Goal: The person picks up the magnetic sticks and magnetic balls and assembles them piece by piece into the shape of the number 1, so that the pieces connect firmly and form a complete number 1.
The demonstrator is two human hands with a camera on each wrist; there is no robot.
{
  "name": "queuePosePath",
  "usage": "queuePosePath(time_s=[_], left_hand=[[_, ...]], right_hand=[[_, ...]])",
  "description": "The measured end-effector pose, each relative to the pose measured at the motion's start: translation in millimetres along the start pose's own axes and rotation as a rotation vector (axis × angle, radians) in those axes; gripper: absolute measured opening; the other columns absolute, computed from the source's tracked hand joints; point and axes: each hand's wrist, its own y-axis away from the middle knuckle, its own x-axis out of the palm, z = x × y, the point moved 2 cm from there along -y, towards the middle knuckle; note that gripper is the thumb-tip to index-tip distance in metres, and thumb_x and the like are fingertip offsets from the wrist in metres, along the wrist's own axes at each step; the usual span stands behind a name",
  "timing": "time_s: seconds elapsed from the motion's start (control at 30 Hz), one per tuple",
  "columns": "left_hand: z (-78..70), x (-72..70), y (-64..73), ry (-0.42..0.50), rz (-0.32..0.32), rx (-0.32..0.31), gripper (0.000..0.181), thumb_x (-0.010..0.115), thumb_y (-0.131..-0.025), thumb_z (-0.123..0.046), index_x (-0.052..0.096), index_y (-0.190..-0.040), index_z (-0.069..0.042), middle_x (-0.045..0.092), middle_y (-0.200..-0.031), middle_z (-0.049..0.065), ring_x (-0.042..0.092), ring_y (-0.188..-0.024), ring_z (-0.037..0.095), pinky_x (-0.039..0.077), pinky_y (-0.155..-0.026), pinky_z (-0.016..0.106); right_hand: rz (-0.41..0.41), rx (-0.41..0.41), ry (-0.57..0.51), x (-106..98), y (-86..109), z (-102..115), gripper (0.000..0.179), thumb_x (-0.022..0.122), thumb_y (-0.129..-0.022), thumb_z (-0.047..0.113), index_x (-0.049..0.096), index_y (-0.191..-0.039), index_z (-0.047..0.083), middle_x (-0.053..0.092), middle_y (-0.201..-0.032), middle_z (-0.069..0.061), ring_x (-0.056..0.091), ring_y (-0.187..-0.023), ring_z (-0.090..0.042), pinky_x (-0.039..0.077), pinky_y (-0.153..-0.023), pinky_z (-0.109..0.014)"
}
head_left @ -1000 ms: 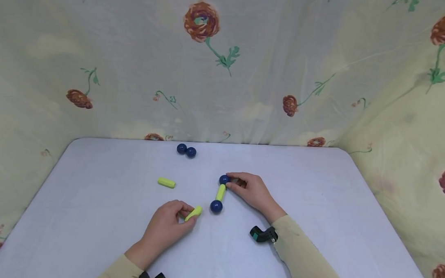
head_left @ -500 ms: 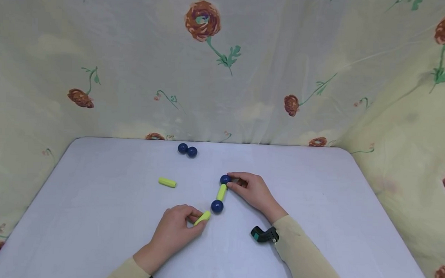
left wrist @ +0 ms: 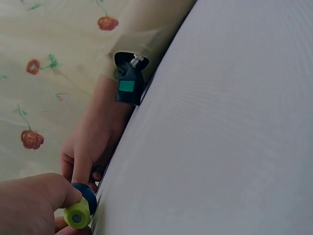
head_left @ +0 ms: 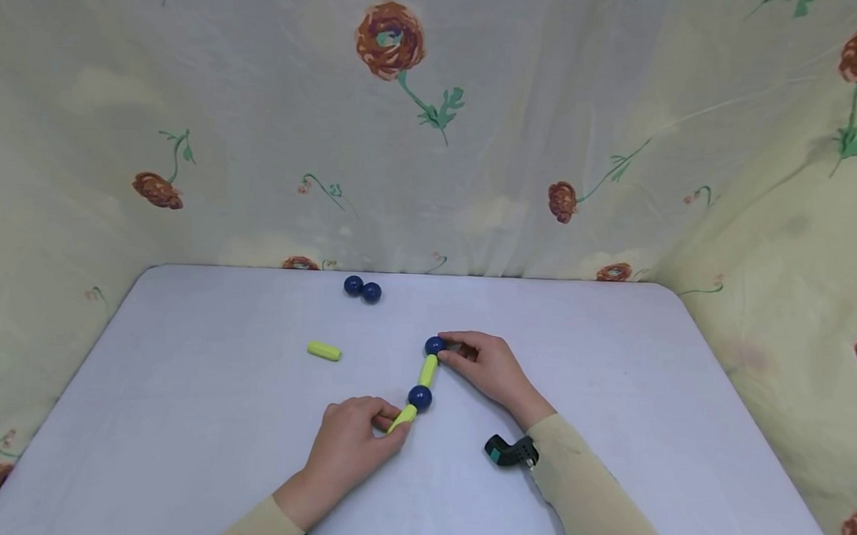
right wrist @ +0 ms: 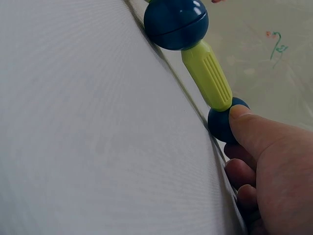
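My right hand (head_left: 492, 372) pinches the far blue ball (head_left: 435, 346) between thumb and fingers. A ribbed yellow-green rod (right wrist: 208, 76) joins that ball to a nearer blue ball (right wrist: 176, 23). My left hand (head_left: 355, 442) pinches a second yellow-green rod (head_left: 403, 417), whose far end touches the nearer ball. In the left wrist view this rod's end (left wrist: 77, 218) faces the camera and shows a round grey metal spot. The left fingers hide part of the rod.
Two more blue balls (head_left: 362, 289) lie touching near the table's back edge. A loose yellow-green rod (head_left: 324, 350) lies left of the joined pieces. Flower-patterned cloth (head_left: 476, 127) hangs behind the white table (head_left: 182, 416).
My left hand has moved right with its rod, from a gap beside the nearer ball into contact with it. The right hand holds its ball in the same place.
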Motion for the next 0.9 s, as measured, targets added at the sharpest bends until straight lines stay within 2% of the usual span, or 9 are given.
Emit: queuePosePath(time_s=[0.47,0.73,0.9], left_hand=[[1.4,-2.1,-2.1,-0.021,0.019,-0.028,0.013,0.078,-0.082,-0.034,0.074,-0.087,-0.022,0.062,-0.074,-0.020,0.051,-0.066,-0.001,0.040,-0.077,0.039],[0.3,-1.8,-2.9,-0.016,0.022,-0.037,0.016,0.077,-0.082,-0.037,0.074,-0.089,-0.022,0.061,-0.074,-0.020,0.050,-0.066,-0.002,0.039,-0.077,0.038],[0.5,0.0,-2.4,-0.019,0.026,-0.032,0.017,0.076,-0.083,-0.038,0.074,-0.090,-0.022,0.061,-0.075,-0.020,0.050,-0.064,-0.002,0.039,-0.077,0.039]], right_hand=[[-0.001,-0.006,-0.002,0.9,-0.2,1.7,0.036,0.070,-0.091,0.043,0.070,-0.123,0.026,0.064,-0.088,0.013,0.056,-0.074,-0.010,0.049,-0.066,-0.029],[-0.037,-0.031,-0.010,-4.4,4.5,2.9,0.040,0.070,-0.091,0.043,0.069,-0.126,0.023,0.067,-0.102,0.011,0.058,-0.078,-0.009,0.051,-0.068,-0.028],[-0.062,-0.036,-0.015,-8.0,11.7,6.4,0.036,0.072,-0.091,0.040,0.070,-0.123,0.024,0.065,-0.106,0.011,0.056,-0.078,-0.009,0.050,-0.068,-0.028]])
